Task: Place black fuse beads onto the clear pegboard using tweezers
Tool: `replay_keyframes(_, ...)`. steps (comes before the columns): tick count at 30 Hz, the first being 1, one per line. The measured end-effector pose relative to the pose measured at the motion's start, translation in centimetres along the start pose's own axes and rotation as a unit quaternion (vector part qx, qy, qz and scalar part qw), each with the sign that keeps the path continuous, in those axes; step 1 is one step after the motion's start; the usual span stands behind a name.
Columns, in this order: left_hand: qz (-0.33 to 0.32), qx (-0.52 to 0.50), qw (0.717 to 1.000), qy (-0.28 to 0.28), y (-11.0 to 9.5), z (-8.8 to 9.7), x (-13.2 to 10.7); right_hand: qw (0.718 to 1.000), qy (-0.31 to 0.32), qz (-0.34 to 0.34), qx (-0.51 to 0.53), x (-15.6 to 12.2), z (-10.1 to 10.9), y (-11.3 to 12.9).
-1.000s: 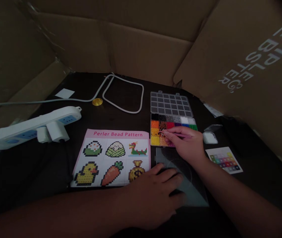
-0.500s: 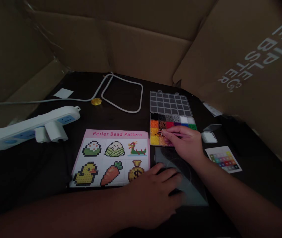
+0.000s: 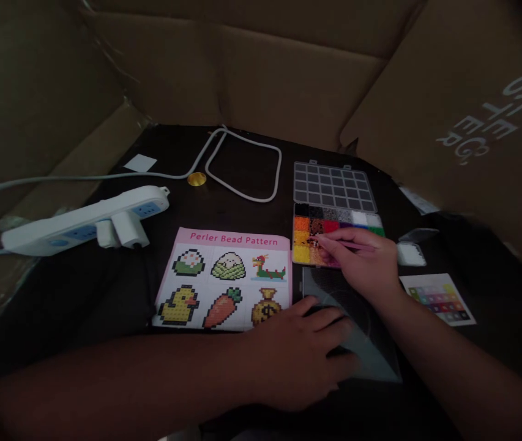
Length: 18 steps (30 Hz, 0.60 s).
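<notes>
My right hand (image 3: 365, 260) pinches slim pink tweezers (image 3: 356, 246) over the bead box (image 3: 302, 254). Their tip is among the yellow and brown compartments, too small to make out clearly; whether a bead is in it I cannot tell. The box holds small beads sorted by colour, and its clear gridded lid (image 3: 333, 187) lies folded back. Below it, my left hand (image 3: 306, 352) rests flat with fingers spread on a translucent pegboard (image 3: 371, 349), covering much of it. Left of the board lies the Perler bead pattern sheet (image 3: 228, 242), its lower right corner partly under my left hand.
A white power strip (image 3: 81, 223) with plugs stands at the left. Behind are a looped grey cable (image 3: 279, 174), a gold disc (image 3: 197, 179) and a white paper (image 3: 140, 163). To the right sit a small open case (image 3: 411, 254) and a colour card (image 3: 439, 300). Cardboard walls (image 3: 288, 79) surround the table.
The view has shifted, so everything appears farther right and slightly higher. Both hands keep nearly the same places, the right still at the bead box and the left on the pegboard.
</notes>
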<state>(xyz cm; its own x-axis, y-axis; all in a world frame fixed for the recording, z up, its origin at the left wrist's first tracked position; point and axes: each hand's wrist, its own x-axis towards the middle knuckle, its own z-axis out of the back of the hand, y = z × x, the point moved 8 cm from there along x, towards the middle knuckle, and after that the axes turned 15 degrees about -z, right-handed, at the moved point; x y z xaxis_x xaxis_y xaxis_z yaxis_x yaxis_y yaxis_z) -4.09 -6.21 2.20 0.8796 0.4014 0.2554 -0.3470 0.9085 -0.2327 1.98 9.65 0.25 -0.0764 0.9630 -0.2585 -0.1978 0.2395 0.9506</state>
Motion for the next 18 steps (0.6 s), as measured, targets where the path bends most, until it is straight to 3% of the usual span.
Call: replay_keyframes(18, 0.002, 0.003, 1.000, -0.004, -0.04, -0.20, 0.03, 1.000, -0.006, 0.012, -0.002, -0.03, 0.18, 0.13)
